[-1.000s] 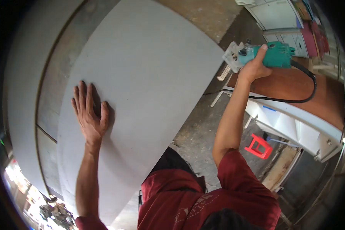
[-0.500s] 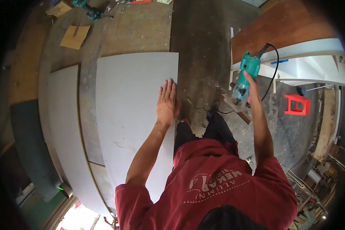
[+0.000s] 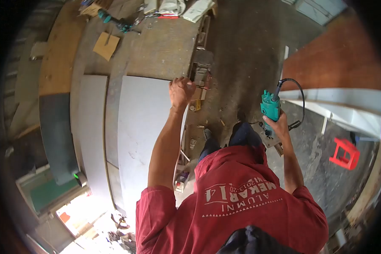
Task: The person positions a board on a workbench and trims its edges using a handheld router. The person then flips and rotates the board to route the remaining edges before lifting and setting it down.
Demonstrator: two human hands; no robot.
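Note:
A pale grey panel (image 3: 146,127) lies on the worktable. At its far right corner is my left hand (image 3: 182,91), with its fingers curled over the panel's edge. My right hand (image 3: 278,125) is wrapped round a teal power tool (image 3: 270,106) with a clear base, held out to the right above the floor. The tool's base points down toward my legs, and a black cord (image 3: 302,95) loops from its top. My right fingers are partly hidden behind the tool's body.
A second pale panel (image 3: 93,135) and a dark board (image 3: 57,135) lie further left. A teal drill (image 3: 114,22) and a cardboard piece (image 3: 106,45) are at the back. On the right stand a red stool (image 3: 345,153) and a brown-topped cabinet (image 3: 334,59).
The view has swung round. My left hand has gone from flat on the panel to curled at its far right corner. The power tool has turned from sideways to base-down, still in my right hand.

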